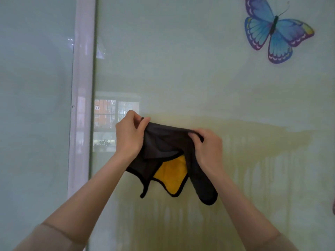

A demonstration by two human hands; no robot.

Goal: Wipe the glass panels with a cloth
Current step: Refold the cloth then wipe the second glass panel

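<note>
Two hands stretch a cloth in front of a frosted glass panel.

The wide right glass panel (199,69) meets a narrower left panel (36,87) at a pale upright frame strip (82,87). A blue-and-purple butterfly decal (275,29) sits at the upper right. The dark grey cloth (163,147), its yellow underside showing, hangs before the right panel's lower half. The left hand (129,134) and the right hand (208,149) each pinch its top edge, fingers curled around the fabric.

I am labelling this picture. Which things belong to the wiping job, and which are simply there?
For the job: grey-and-yellow cloth, held by left hand and right hand; glass panel.
Simply there: blue butterfly sticker on the glass; pale frame strip at the panel's left.
</note>
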